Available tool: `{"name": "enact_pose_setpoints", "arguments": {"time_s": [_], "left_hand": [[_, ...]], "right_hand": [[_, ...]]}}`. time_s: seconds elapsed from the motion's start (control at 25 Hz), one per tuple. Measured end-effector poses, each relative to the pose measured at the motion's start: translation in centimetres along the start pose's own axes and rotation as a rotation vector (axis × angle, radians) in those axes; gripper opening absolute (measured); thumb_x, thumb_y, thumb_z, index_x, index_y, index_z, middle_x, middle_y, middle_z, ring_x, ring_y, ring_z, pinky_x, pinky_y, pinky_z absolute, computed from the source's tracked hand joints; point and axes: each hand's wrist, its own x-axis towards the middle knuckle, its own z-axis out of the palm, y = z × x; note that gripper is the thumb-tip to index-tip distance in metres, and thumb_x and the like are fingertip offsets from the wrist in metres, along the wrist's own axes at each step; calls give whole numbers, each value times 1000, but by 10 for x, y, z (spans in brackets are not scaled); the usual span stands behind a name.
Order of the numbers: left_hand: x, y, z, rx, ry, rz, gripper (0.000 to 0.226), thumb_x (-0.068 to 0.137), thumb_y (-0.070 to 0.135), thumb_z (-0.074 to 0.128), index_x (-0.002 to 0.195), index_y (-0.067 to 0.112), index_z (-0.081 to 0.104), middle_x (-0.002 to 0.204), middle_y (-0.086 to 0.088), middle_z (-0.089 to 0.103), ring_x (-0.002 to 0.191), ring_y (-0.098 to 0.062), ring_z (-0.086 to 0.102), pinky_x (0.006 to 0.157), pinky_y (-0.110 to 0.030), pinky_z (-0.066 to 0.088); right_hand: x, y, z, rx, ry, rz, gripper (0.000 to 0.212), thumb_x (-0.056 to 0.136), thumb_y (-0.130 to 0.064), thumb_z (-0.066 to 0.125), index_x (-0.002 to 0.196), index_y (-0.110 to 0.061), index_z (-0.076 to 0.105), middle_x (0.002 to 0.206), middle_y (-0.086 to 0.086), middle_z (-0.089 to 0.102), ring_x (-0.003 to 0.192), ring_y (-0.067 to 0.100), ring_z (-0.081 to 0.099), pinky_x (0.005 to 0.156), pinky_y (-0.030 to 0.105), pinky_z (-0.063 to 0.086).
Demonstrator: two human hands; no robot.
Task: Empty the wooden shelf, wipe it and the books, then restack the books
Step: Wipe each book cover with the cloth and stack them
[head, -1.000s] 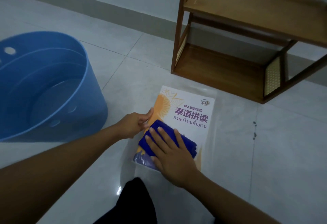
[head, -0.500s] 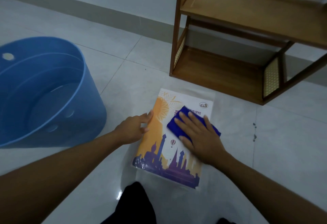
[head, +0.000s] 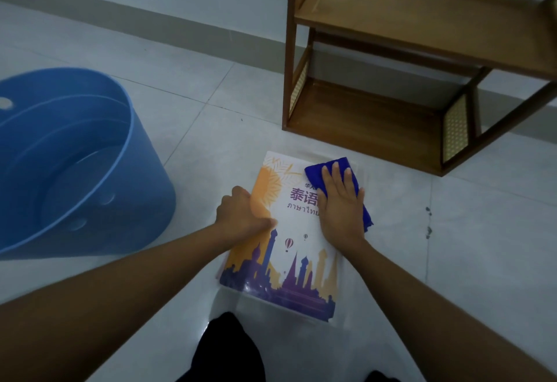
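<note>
A book [head: 280, 264] with a white, orange and purple cover lies flat on the tiled floor in front of me. My right hand [head: 342, 205] presses a folded blue cloth [head: 316, 170] flat onto the cover's upper right corner, fingers straight. My left hand [head: 241, 215] holds the book's left edge, thumb on the cover and fingers curled at the side. The wooden shelf [head: 376, 122] stands at the upper right against the wall, and both of its boards are bare.
A large blue plastic tub [head: 75, 164] holding some water stands on the floor to the left. My dark trouser leg [head: 226, 351] shows at the bottom. Small dark marks [head: 428, 221] sit on the tiles right of the book.
My right hand has slid the blue cloth from the cover's lower middle up to its upper right corner. My left hand has stayed at the book's left edge.
</note>
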Motion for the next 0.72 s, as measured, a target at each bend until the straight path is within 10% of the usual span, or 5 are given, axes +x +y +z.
{"name": "enact_pose_setpoints", "arguments": {"time_s": [0.24, 0.32, 0.48, 0.72], "left_hand": [[6, 2, -3, -2, -105, -83, 84, 52, 50, 87, 116, 12, 46, 111, -5, 60, 99, -26, 62, 84, -39, 55], [4, 5, -8, 0, -150, -11, 74, 60, 46, 85, 115, 13, 48, 108, -1, 60, 97, -25, 63, 82, -36, 55], [-14, 9, -20, -183, -223, 139, 50, 81, 27, 73, 116, 14, 40, 113, -6, 57, 99, -25, 61, 83, -41, 55], [-57, 44, -53, -382, -282, 231, 25, 95, 21, 53, 115, 19, 38, 109, -8, 60, 85, -20, 65, 58, -29, 55]], "right_hand": [[8, -5, -22, 392, 59, 191, 50, 105, -26, 29, 152, -14, 18, 157, 8, 23, 144, 24, 23, 115, 38, 23], [15, 1, -42, 651, 81, 350, 45, 104, -31, 31, 145, -13, 33, 131, 12, 51, 113, 25, 53, 94, 37, 45], [15, 26, -83, 903, 107, 618, 38, 103, -36, 31, 128, -10, 44, 83, 8, 53, 70, 21, 53, 70, 36, 46], [-14, 43, -145, 1079, 60, 739, 43, 101, -32, 42, 136, -7, 38, 104, 12, 54, 95, 26, 55, 93, 40, 49]]}}
